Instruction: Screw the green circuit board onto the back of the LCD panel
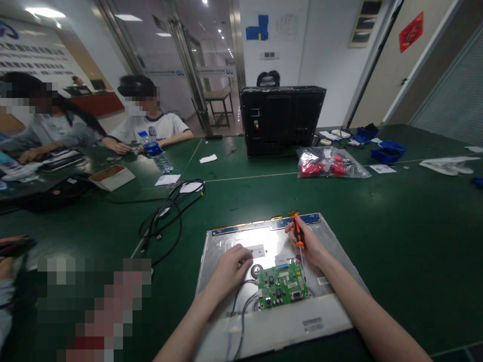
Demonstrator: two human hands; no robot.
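In front of me a metal-backed display panel (pixel 215 254) lies flat on the green table, a blue circuit strip (pixel 241 228) along its far edge. A green circuit board (pixel 277 282) sits on the panel's middle, with cables running from its left side. My right hand (pixel 307 240) is closed around an orange and black screwdriver (pixel 298 232), its shaft pointing down at the board's right edge. Left of the board, my left hand (pixel 234 264) rests over the panel near a round metal disc (pixel 257 272), fingers curled; whether they hold anything is hidden.
Beyond the panel stands a black monitor casing (pixel 283 120), with a plastic bag of red parts (pixel 332 163) before it. Black cables (pixel 171 211) lie coiled to the left, near an open box (pixel 112 177) and a water bottle (pixel 154 151). Two people (pixel 151 118) sit across the table.
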